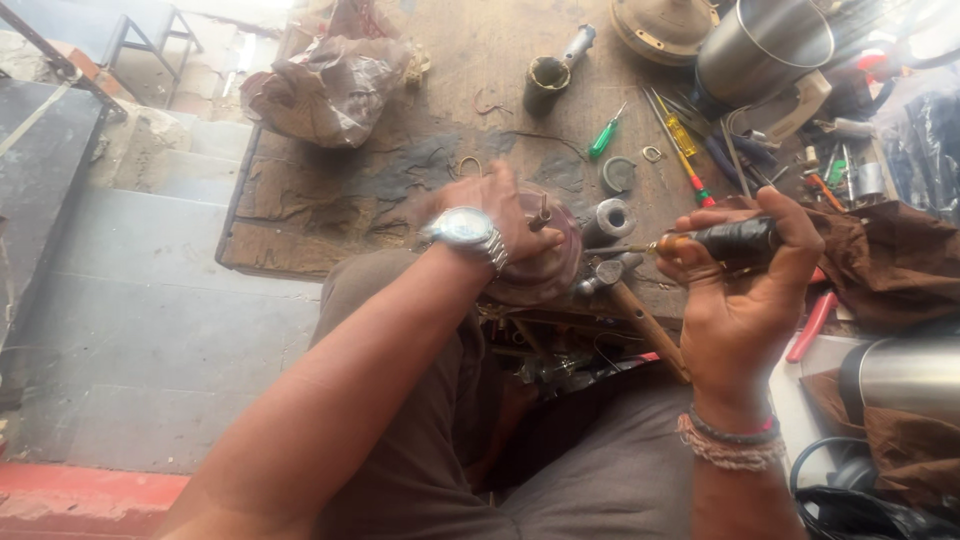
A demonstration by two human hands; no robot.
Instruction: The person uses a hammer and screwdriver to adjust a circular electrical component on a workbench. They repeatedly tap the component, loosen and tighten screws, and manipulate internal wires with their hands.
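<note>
The wooden table (330,190) fills the upper middle of the view; its near edge runs just past the person's knees, with a drop to grey steps at 9 o'clock. The left half of its surface is mostly bare apart from a crumpled bag (330,85) at 11 o'clock. The right half, from 1 to 3 o'clock, is crowded with a steel canister (765,45), loose screwdrivers (680,140) and a brown cloth (885,260), leaving little room there.

The round reddish housing (545,265) sits at the table's near edge, at centre. The left hand (495,215) presses down on its top, fingers spread and closed over it, apparently to stop it turning or sliding off the edge.

The right hand (745,285), at 3 o'clock of the housing, has a full closed grip around the black handle of a screwdriver (700,240). The shaft lies level, pointing toward 9 o'clock into the housing's side. A hammer (625,290) rests just below the shaft.
</note>
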